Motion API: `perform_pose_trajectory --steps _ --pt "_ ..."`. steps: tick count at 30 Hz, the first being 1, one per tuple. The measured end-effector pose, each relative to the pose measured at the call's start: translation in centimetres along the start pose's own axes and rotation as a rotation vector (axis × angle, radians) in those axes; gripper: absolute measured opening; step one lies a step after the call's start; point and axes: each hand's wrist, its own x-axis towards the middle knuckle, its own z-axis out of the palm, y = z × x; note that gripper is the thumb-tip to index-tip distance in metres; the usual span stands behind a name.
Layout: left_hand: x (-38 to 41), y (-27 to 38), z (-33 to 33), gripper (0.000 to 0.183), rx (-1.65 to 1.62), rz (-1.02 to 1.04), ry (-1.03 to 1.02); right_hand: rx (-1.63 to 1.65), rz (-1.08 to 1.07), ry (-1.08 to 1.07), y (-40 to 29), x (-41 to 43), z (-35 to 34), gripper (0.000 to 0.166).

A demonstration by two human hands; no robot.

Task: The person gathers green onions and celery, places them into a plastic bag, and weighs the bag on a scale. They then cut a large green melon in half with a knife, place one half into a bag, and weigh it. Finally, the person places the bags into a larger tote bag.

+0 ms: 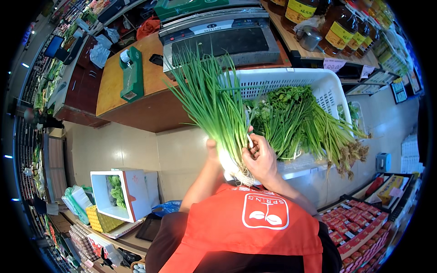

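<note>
A large bunch of green onions (pixel 218 112) is held upright before my red apron, its white bulbs and roots at the bottom and its green tops pointing away. My left hand (pixel 212 152) grips the bunch from the left near the white stems; most of its fingers are hidden behind it. At the right side of the bunch, my right hand (pixel 260 158) has its fingers curled and pinches a loose white stalk (pixel 250 140). Just to the right stands a white plastic basket (pixel 336 80) of leafy greens (pixel 290 119), with rooted stems hanging over its edge.
Beyond the bunch is a tray wrapping machine (pixel 222 44). A green tape dispenser (pixel 133 75) sits on a wooden counter (pixel 153 68). Large bottles of oil (pixel 336 32) stand on the right shelf. A foam box (pixel 136 191) with greens is at lower left, red packages (pixel 355 218) at lower right.
</note>
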Motion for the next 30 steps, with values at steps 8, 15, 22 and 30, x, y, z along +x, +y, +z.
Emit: perform_pose_trajectory --steps 8,15,22,30 --pt "-1.3 1.9 -2.4 0.076 0.249 -0.039 0.061 0.329 0.023 -0.085 1.0 1.3 0.0 0.015" --pt "-2.9 2.5 0.4 0.067 0.372 -0.163 0.069 0.445 0.038 -0.213 2.3 2.5 0.7 0.043" --pt "-6.6 2.6 5.2 0.063 0.801 -0.252 0.334 0.596 0.003 -0.334 -2.3 5.8 2.6 0.067" --pt "-13.0 8.1 5.3 0.076 0.665 -0.110 0.408 0.657 -0.143 -0.306 -7.2 6.8 13.6 0.068"
